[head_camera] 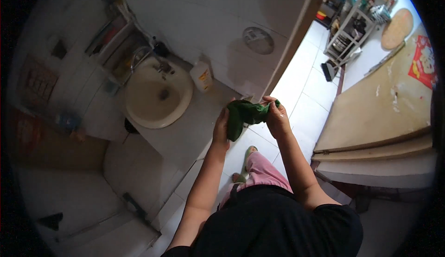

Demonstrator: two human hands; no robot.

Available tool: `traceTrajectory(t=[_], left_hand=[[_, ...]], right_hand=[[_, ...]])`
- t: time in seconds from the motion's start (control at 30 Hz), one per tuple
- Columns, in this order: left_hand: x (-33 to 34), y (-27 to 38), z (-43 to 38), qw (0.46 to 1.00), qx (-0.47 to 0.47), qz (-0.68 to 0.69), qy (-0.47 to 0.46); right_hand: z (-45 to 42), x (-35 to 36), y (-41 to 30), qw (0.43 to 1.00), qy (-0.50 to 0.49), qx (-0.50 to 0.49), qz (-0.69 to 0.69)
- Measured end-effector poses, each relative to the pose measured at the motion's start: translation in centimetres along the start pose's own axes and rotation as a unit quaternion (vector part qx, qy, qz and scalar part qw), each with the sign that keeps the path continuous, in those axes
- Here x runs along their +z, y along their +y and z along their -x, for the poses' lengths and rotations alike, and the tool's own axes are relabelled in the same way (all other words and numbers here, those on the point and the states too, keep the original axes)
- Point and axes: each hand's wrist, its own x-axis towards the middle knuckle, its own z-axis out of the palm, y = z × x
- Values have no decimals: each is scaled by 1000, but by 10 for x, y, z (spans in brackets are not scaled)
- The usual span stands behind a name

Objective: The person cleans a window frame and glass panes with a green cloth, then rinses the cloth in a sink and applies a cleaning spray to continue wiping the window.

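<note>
Both of my hands are on a dark green cloth (240, 116), which is bunched and stretched between them in front of my waist. My left hand (220, 128) grips its wider end, where a flap hangs down beside the palm. At the other end, my right hand (278, 118) pinches the narrower, twisted part between thumb and fingers, and a bit of green sticks out past the thumb. The cloth hides some of my left fingers. Beneath it lie the countertop's edge and the tiled floor.
To the left, a cream washbasin (130, 107) with a metal faucet (163, 67) is set in a grey countertop (194, 118). A white bottle (201, 76) stands by the wall. An open doorway on the right shows a storage rack (347, 31), a brush (328, 72) and a wooden door (379, 107).
</note>
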Motion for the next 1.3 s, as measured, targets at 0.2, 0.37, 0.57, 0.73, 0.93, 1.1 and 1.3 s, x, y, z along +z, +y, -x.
traceTrajectory(t=[0.2,0.37,0.57,0.73,0.93,1.1,1.3], left_hand=[[54,-50,-30,977,-148,49,-146],[120,-87,-78,947,-120,-200,-219],[208,-155,-165,927,-270,-68,-252],[285,-214,-267,898,-336,36,-280],[361,-249,-353,911,-333,41,-241],[381,-261,-438,927,-315,18,-203],[388,-259,-574,928,-287,18,-235]], right_hand=[[4,-13,-91,977,73,-118,162],[4,-51,-160,920,159,-162,319],[-17,-186,-255,837,378,-218,330],[-43,-291,-315,836,444,-149,285],[-77,-365,-369,849,445,-161,236],[-122,-413,-398,853,456,-163,193],[-226,-485,-423,849,456,-196,181]])
